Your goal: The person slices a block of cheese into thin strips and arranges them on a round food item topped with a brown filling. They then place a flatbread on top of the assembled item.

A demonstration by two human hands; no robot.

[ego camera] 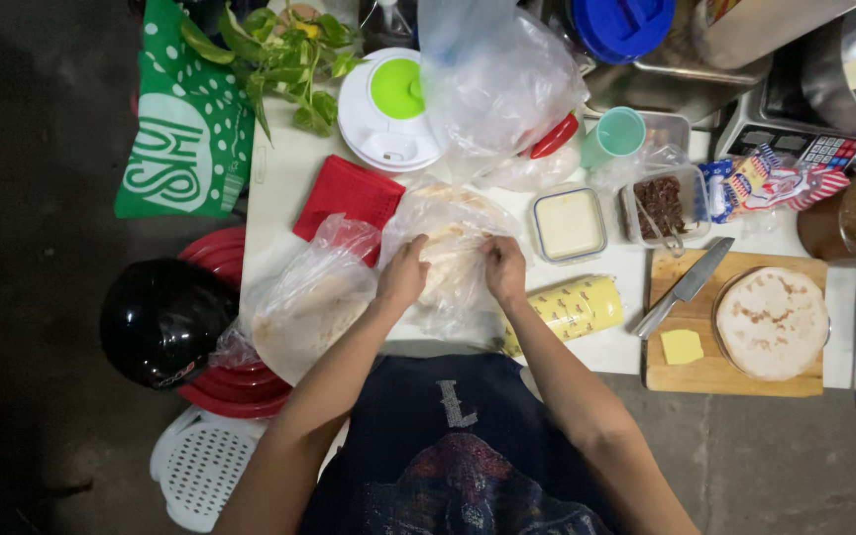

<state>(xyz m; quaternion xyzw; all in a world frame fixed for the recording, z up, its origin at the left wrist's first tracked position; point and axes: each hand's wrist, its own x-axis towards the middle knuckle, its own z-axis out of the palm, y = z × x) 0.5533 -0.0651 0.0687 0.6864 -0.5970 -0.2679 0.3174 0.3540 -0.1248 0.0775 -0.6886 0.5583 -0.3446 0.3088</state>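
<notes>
Both hands are on a clear plastic bag of flatbreads (448,260) that lies on the white table (279,178), in front of the person and between a second, fuller bag (304,307) on the left and a yellow roll (575,307) on the right. The left hand (403,275) has its fingers curled closed around the plastic at the left side of the bag, and the right hand (504,267) pinches the film at the right side in the same way (how much bread each one holds under the film I cannot tell). To do this well, I think the hands should pull the film apart gently and evenly, so the thin plastic does not tear. On the wooden board (715,372) one flatbread (773,322) already lies, beside a knife (686,287) and a cheese slice (682,347).
</notes>
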